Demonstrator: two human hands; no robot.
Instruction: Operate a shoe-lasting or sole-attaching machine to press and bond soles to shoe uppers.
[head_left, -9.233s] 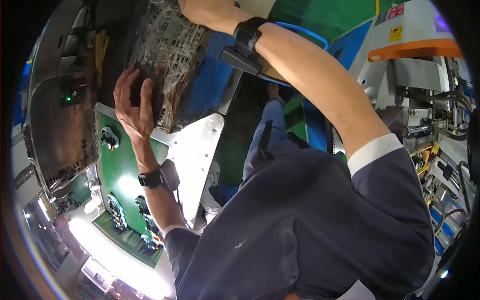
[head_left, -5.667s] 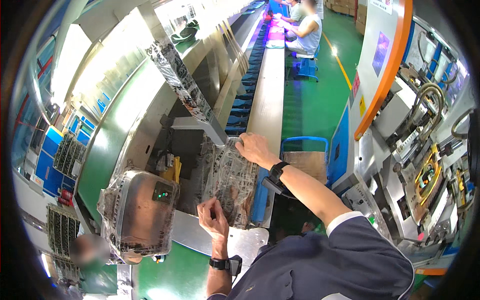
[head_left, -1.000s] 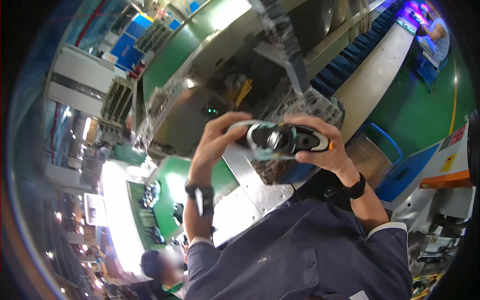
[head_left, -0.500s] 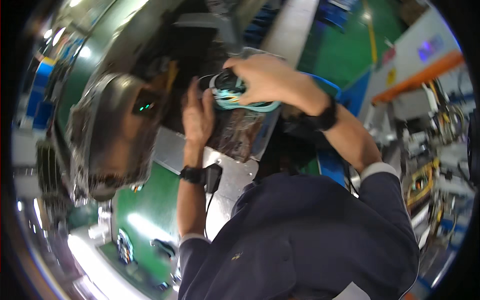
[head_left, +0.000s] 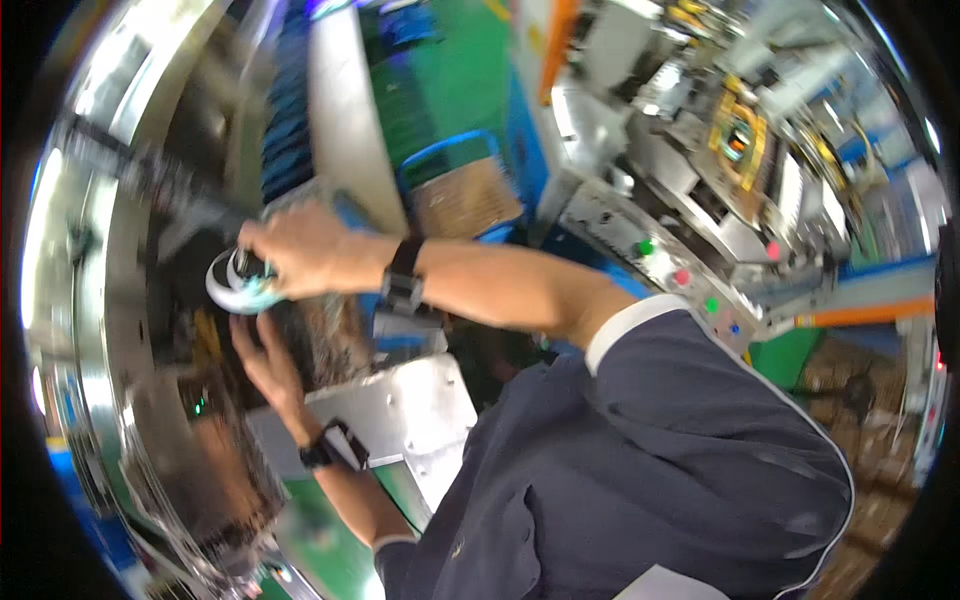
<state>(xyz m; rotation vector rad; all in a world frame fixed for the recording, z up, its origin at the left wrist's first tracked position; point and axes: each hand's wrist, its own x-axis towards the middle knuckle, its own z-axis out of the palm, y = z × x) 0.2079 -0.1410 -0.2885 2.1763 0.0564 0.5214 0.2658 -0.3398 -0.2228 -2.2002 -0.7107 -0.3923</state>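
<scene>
A person in a dark short-sleeved shirt [head_left: 650, 460] with white cuffs works at a machine bench. The right hand [head_left: 310, 252] pinches a white, black and pale-teal shoe [head_left: 240, 292], blurred, between thumb and fingers. The shoe is held in front of a dark metal machine recess, beside a brown, rough-textured work pad [head_left: 335, 335]. The left hand [head_left: 272, 368] is just below the shoe, fingers spread; whether they touch it cannot be told. Nearer the body lies a shiny bolted metal plate [head_left: 428, 400]. To the right is a grey control panel [head_left: 620, 228] with coloured buttons.
</scene>
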